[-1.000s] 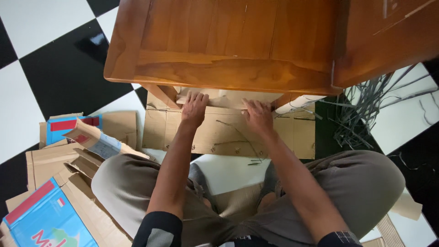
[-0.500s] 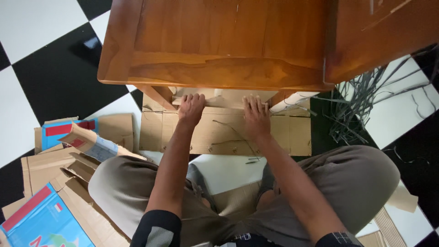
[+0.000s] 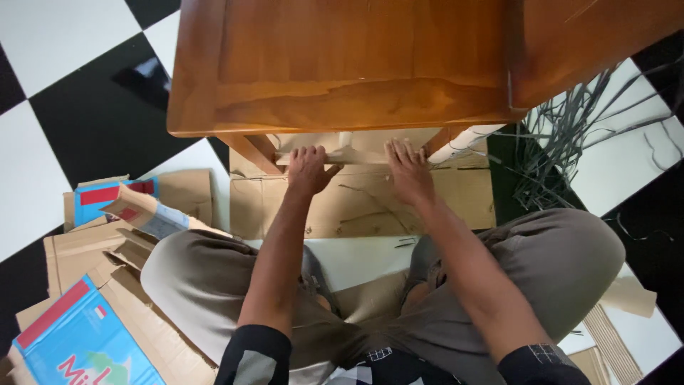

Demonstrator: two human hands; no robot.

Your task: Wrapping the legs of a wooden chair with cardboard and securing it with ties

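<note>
I sit on the floor in front of a low brown wooden table [image 3: 342,71]. A flattened brown cardboard sheet [image 3: 456,203] lies on the floor, its far edge under the table. My left hand [image 3: 308,171] grips the raised far flap of that cardboard [image 3: 353,155], thumb underneath, just below the table's edge. My right hand [image 3: 409,172] presses flat on the same sheet beside it, fingers spread and pointing under the table. A white roll [image 3: 456,145] sticks out next to the table's right leg.
Torn cardboard boxes [image 3: 107,242], some printed blue and red [image 3: 78,346], are piled at my left knee. A tangle of grey strapping bands [image 3: 570,135] lies on the black and white checkered floor [image 3: 71,107] to the right. More cardboard scraps [image 3: 630,296] sit by my right knee.
Both hands slid forward toward the table's underside. The left hand went from lying flat to gripping the cardboard flap. The view shifted slightly.
</note>
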